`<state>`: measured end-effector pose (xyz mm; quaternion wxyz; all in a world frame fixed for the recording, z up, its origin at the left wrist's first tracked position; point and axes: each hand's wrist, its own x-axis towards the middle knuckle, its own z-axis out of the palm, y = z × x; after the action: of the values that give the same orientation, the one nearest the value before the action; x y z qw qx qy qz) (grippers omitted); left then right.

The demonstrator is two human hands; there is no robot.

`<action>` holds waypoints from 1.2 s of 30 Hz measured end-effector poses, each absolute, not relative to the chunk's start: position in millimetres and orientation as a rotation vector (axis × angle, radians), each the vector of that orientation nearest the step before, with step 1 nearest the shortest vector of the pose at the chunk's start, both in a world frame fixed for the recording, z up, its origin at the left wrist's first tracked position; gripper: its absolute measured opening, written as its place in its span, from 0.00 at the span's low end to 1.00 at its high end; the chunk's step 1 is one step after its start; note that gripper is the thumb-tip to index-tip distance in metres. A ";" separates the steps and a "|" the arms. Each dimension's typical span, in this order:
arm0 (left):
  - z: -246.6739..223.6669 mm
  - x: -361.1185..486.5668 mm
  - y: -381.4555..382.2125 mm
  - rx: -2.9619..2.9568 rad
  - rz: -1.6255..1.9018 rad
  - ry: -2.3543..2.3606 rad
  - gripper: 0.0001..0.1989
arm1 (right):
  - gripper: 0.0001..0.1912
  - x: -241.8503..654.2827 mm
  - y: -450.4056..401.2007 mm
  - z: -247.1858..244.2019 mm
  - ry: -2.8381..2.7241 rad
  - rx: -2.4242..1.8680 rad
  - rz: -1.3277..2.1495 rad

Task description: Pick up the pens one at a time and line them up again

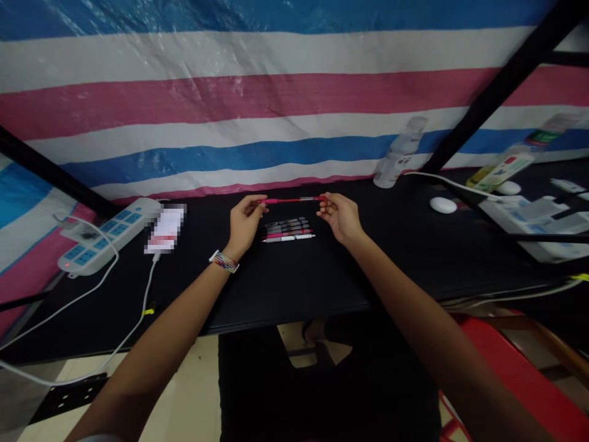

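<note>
A slim red pen is stretched level between my two hands, above the back part of the black table. My left hand pinches its pink left end. At the red right end, the fingertips of my right hand are closed on it. Just in front of that pen, between the hands, several pens lie side by side in a row on the table. The nearest one is white, and a pink and red one lies right behind it.
On the left are a power strip and a phone with a white cable. To the right stand a clear bottle and a bottle of yellow liquid; a white mouse and another power strip lie there. Striped sheeting hangs behind.
</note>
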<state>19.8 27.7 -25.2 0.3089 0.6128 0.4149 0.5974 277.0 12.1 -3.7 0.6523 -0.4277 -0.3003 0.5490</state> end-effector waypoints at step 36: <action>-18.1 24.1 14.1 1.738 1.422 1.021 0.12 | 0.14 266.2 1.9 -4.3 -0.903 -0.901 1.437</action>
<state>24.1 14.1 -18.1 0.3309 0.6649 0.3906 0.5439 266.2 1.9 -4.3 0.5728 -0.3843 -0.3852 0.6131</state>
